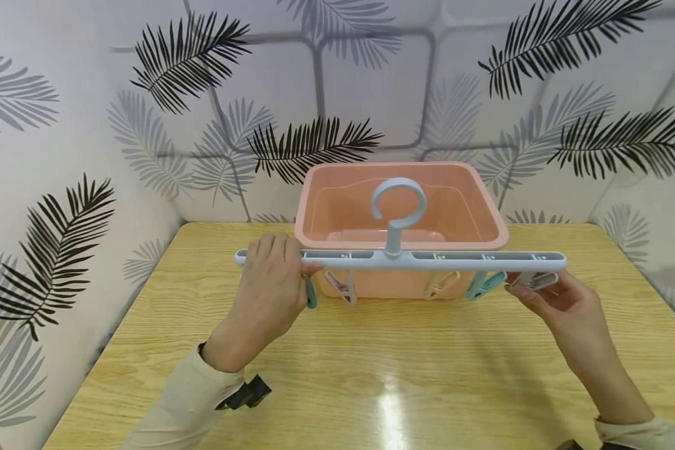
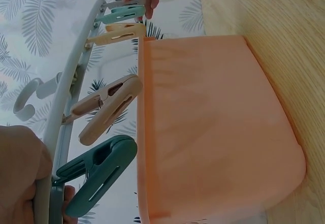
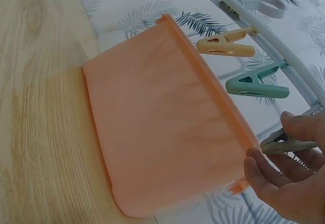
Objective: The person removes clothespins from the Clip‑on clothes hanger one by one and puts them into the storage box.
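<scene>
A pale blue clip hanger (image 1: 394,262) with a round open hook (image 1: 422,201) is held up level across the front of the peach plastic bin (image 1: 402,245). My left hand (image 1: 267,290) grips the hanger bar near its left end, beside a dark green clothespin (image 2: 104,176). At the right end, my right hand (image 1: 576,319) pinches a grey clothespin (image 3: 289,146) between thumb and fingers. Between the hands hang a pinkish-beige clothespin (image 2: 110,102), a yellow clothespin (image 3: 226,46) and a light green clothespin (image 3: 259,88), all attached to the bar.
The bin stands at the back of a wood-grain table (image 1: 337,375), near a wall (image 1: 371,94) covered in leaf patterns. Another patterned wall (image 1: 79,156) rises on the left. Dark straps (image 1: 247,394) show at the sleeves.
</scene>
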{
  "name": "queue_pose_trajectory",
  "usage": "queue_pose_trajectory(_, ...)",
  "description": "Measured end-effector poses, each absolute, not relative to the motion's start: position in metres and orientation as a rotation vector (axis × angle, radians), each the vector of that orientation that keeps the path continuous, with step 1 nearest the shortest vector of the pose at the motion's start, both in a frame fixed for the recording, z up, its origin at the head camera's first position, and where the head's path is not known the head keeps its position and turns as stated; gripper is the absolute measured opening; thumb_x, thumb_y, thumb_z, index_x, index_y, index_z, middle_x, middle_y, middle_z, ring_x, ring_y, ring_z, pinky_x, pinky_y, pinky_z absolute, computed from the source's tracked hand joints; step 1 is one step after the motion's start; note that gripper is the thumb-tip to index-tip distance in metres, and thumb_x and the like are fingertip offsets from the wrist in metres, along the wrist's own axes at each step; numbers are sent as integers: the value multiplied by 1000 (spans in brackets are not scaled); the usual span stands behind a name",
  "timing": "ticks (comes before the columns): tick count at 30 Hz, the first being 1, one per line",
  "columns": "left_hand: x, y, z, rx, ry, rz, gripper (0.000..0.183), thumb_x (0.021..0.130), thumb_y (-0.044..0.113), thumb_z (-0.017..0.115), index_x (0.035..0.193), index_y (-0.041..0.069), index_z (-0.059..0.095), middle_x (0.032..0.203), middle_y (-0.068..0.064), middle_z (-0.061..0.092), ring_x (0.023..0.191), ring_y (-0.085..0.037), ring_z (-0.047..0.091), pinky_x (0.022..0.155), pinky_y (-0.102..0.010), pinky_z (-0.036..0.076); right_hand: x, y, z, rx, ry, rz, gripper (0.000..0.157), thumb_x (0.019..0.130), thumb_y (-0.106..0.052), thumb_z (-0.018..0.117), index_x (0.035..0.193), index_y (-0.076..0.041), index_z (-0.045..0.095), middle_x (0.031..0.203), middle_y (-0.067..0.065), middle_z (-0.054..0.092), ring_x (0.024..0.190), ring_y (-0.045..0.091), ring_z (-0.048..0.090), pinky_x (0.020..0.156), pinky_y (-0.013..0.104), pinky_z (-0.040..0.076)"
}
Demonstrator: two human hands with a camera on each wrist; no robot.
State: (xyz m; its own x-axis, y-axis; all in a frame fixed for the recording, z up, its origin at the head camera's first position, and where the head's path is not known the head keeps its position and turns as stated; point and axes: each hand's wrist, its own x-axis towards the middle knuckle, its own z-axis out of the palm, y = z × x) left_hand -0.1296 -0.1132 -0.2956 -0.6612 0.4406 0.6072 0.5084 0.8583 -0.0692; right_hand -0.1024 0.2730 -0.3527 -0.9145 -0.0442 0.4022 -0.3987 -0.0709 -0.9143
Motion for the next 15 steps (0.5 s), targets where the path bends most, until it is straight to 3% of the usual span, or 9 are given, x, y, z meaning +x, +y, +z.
queue_pose_trajectory(7,-130,-116,-295,-693,-2395,-122,29,96,21,58,78,2,45,72,-9,40,68,-25,38,65,-36,32,-107,274,-358,673,-1782,2192,26,92,20,45,117,17,47,106,17,67,99,23,68,80,38,52)
queue_pose_trajectory(15,-130,-119,-292,-677,-2398,-51,35,96,26,59,75,3,43,70,-8,37,64,-24,35,63,-36,33,-112,271,-365,597,-1645,1870,25,83,27,52,108,28,52,100,19,70,87,22,71,70,30,55)
